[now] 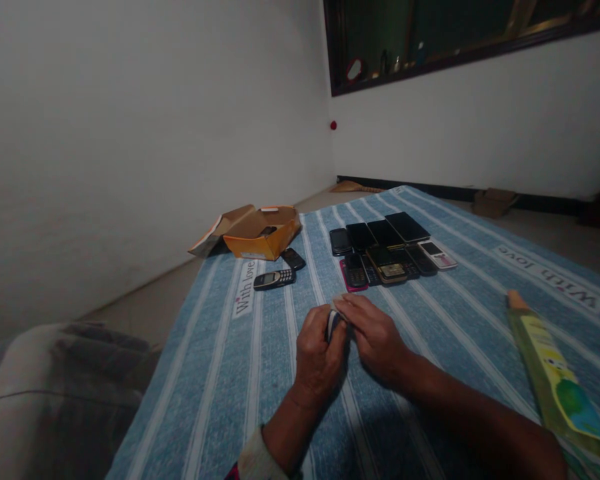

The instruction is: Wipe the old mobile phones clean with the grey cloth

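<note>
My left hand (316,350) is closed around a small dark and silver mobile phone (334,324), mostly hidden by the fingers. Pressed against its far end, my right hand (377,337) has its fingers bent together; a pale patch shows at their tips, too small to make out. Beyond the hands, several phones lie grouped in rows, among them a black smartphone (407,227), a gold-edged phone (386,265) and a white phone (437,255). To the left, a silver and black keypad phone (275,279) lies by a dark phone (293,259).
An orange cardboard box (253,248), flap open, stands at the table's far left edge with a dark phone inside. A yellow-green bottle (555,373) lies at right. Blue striped cloth (220,400) covers the table. Grey fabric (55,387) bulges beside it at lower left.
</note>
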`<state>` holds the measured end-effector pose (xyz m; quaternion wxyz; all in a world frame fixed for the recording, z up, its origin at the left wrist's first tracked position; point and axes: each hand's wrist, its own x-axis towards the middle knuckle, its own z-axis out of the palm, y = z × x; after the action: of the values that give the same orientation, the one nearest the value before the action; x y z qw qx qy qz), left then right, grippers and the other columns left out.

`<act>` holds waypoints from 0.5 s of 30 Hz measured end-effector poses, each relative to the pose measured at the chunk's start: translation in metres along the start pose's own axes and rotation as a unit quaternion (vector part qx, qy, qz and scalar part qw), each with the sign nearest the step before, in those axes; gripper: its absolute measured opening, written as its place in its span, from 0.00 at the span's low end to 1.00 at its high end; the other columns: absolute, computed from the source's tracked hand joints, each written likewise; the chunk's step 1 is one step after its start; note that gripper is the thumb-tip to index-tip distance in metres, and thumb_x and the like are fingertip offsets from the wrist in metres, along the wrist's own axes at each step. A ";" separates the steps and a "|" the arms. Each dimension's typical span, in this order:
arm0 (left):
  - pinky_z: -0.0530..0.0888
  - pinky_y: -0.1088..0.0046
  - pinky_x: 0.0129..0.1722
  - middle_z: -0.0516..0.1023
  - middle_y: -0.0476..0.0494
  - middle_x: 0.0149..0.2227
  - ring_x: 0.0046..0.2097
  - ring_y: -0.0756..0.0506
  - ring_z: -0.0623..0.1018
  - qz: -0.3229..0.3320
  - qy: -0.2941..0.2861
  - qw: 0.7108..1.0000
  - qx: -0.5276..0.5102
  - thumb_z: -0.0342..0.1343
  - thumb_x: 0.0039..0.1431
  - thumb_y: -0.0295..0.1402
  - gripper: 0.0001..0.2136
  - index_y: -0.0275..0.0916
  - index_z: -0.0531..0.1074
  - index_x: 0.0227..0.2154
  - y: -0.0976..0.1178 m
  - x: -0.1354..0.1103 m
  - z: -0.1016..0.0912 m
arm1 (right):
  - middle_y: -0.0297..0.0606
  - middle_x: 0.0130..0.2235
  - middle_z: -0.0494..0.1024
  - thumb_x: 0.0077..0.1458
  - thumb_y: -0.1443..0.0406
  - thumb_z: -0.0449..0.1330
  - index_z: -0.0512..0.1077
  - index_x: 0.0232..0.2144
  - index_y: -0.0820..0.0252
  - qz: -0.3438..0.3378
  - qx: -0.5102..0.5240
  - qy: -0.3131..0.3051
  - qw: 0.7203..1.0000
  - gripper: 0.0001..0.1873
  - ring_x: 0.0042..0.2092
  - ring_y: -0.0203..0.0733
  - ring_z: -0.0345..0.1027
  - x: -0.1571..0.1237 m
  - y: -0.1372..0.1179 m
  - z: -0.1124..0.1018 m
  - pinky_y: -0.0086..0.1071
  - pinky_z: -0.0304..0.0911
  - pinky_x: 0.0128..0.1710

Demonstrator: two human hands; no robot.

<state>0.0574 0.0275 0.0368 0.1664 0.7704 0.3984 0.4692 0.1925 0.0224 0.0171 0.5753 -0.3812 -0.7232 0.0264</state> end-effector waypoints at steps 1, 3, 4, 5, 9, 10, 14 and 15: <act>0.73 0.70 0.39 0.74 0.44 0.34 0.37 0.47 0.75 0.000 0.003 1.000 -0.001 0.49 0.64 0.28 0.05 0.38 0.71 0.36 0.001 0.000 -0.001 | 0.49 0.48 0.76 0.59 0.75 0.47 0.69 0.55 0.60 -0.032 -0.025 -0.007 0.999 0.24 0.51 0.45 0.71 0.000 -0.002 -0.001 0.41 0.70 0.50; 0.73 0.71 0.40 0.75 0.45 0.34 0.37 0.47 0.75 -0.002 0.008 1.000 -0.004 0.49 0.63 0.27 0.05 0.38 0.71 0.36 0.003 -0.001 -0.002 | 0.53 0.48 0.75 0.61 0.74 0.46 0.68 0.55 0.64 -0.082 -0.067 -0.023 0.994 0.23 0.52 0.48 0.70 0.001 -0.005 -0.003 0.44 0.70 0.50; 0.73 0.71 0.39 0.75 0.45 0.34 0.37 0.47 0.75 -0.003 0.009 1.000 -0.004 0.50 0.63 0.27 0.05 0.38 0.71 0.36 0.004 -0.001 -0.003 | 0.54 0.48 0.75 0.61 0.74 0.45 0.68 0.55 0.65 -0.098 -0.084 -0.031 0.991 0.22 0.52 0.49 0.70 0.001 -0.007 -0.004 0.44 0.70 0.50; 0.73 0.71 0.39 0.75 0.45 0.33 0.36 0.47 0.75 -0.004 0.010 1.000 -0.005 0.50 0.63 0.27 0.05 0.38 0.71 0.36 0.004 -0.001 -0.003 | 0.55 0.48 0.75 0.62 0.74 0.45 0.68 0.55 0.66 -0.109 -0.097 -0.036 0.989 0.22 0.52 0.50 0.70 0.002 -0.007 -0.005 0.45 0.71 0.50; 0.74 0.71 0.40 0.76 0.45 0.34 0.37 0.47 0.76 -0.002 0.010 1.000 -0.010 0.50 0.63 0.27 0.06 0.38 0.72 0.37 0.004 -0.003 -0.005 | 0.52 0.46 0.76 0.62 0.73 0.45 0.68 0.54 0.65 -0.114 -0.100 -0.037 0.988 0.21 0.51 0.48 0.71 0.003 -0.006 -0.007 0.44 0.71 0.49; 0.74 0.70 0.41 0.76 0.45 0.35 0.38 0.47 0.76 -0.001 0.011 1.000 -0.011 0.51 0.63 0.27 0.06 0.38 0.72 0.38 0.004 -0.004 -0.005 | 0.52 0.45 0.77 0.62 0.73 0.45 0.69 0.53 0.65 -0.106 -0.091 -0.033 0.990 0.20 0.50 0.48 0.71 0.004 -0.006 -0.007 0.43 0.71 0.49; 0.75 0.70 0.42 0.77 0.44 0.36 0.39 0.47 0.77 0.008 0.015 1.000 -0.004 0.52 0.62 0.28 0.06 0.39 0.72 0.39 0.004 -0.006 -0.006 | 0.49 0.43 0.78 0.63 0.72 0.47 0.70 0.52 0.63 -0.060 -0.063 -0.019 0.996 0.19 0.47 0.45 0.73 0.005 -0.006 -0.006 0.39 0.73 0.46; 0.75 0.70 0.42 0.77 0.44 0.36 0.39 0.47 0.77 0.008 0.017 1.000 -0.002 0.51 0.62 0.27 0.06 0.39 0.72 0.39 0.004 -0.006 -0.006 | 0.48 0.43 0.78 0.63 0.72 0.47 0.70 0.52 0.63 -0.060 -0.064 -0.021 0.996 0.19 0.47 0.45 0.73 0.005 -0.008 -0.006 0.39 0.73 0.46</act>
<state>0.0523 0.0193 0.0390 0.1571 0.7655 0.3938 0.4840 0.1929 0.0169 0.0267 0.5351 -0.3727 -0.7567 -0.0467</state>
